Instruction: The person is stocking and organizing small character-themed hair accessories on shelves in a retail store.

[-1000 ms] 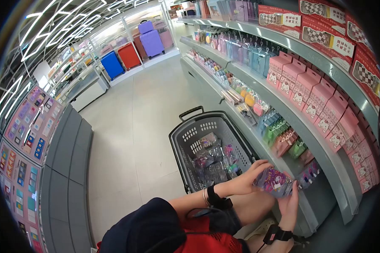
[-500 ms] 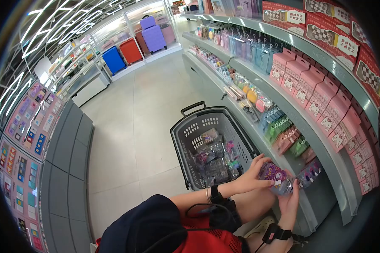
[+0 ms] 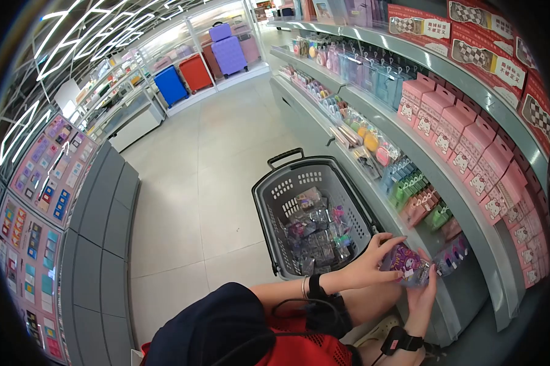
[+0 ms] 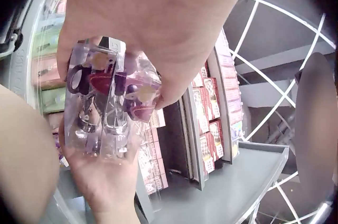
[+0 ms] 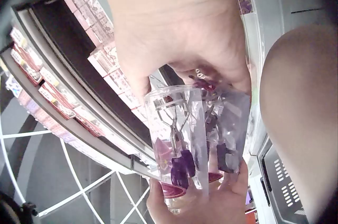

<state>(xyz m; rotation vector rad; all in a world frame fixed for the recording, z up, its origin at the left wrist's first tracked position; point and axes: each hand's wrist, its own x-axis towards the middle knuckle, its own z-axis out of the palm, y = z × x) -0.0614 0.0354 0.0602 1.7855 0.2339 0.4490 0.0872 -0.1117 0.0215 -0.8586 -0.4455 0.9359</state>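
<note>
The left hand (image 3: 369, 263) and right hand (image 3: 421, 297) each close their grip round clear packets (image 3: 408, 262) of purple curlers. The packets' print is too blurred to read.

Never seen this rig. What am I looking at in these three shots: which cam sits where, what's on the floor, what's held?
No machine here: a person wears three cameras. The wide picture comes from the head, looking down. The two close-ups come from the wrists, each looking at its own hand. The person is low beside shop shelves stocked with pink boxes. The left hand and right hand together hold clear packets with purple-handled tools inside. On the floor stands a grey basket holding more packets.
</note>
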